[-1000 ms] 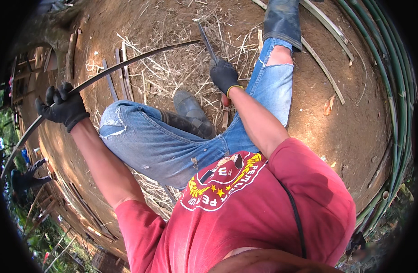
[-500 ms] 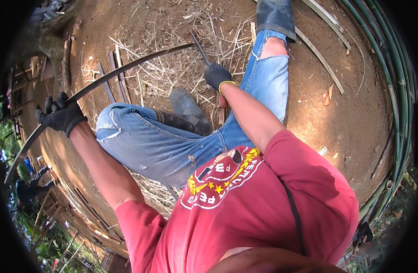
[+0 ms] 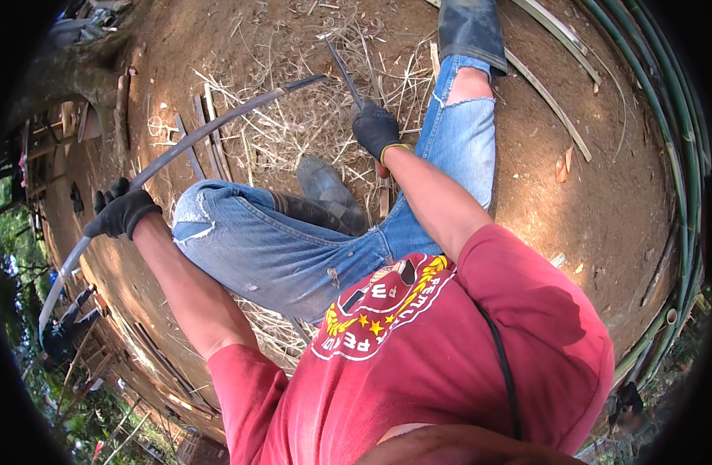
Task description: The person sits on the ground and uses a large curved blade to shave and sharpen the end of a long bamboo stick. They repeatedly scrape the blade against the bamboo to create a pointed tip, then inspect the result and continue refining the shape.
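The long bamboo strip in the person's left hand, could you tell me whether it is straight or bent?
Bent. The bamboo strip arcs from the gloved left hand over the straw, though the fisheye exaggerates curves.

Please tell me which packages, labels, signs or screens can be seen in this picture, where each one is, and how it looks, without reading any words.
No packages, signs or screens show.
Printed emblem: on the chest of the person's red T-shirt, lower middle of the view; round badge shape with curved lettering, in yellow, white and black, with small yellow stars.
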Available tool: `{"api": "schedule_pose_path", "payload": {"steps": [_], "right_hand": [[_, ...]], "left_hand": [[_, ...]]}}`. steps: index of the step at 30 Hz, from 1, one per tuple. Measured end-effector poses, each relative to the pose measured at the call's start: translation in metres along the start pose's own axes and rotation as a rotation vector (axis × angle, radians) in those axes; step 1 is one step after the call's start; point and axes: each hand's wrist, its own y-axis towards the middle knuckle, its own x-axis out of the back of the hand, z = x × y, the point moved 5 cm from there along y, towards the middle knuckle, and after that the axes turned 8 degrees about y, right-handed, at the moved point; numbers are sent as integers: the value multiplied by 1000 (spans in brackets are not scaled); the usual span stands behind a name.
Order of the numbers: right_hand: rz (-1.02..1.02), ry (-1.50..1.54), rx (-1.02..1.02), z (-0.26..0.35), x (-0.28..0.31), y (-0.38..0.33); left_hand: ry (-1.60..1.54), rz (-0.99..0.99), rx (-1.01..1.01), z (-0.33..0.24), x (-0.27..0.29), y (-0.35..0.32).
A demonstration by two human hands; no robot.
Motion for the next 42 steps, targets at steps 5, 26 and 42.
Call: {"api": "schedule_pose_path", "payload": {"steps": [5,26,42], "right_hand": [[4,-137,91,-11,-24,10],[84,105,-107,-18,-16,10],[5,-88,151,28,-20,51]], "left_hand": [[614,-141,-350,1,9,19],[-150,108,-53,-14,-6,1],[49,94,88,-2,-3,-5]]}}
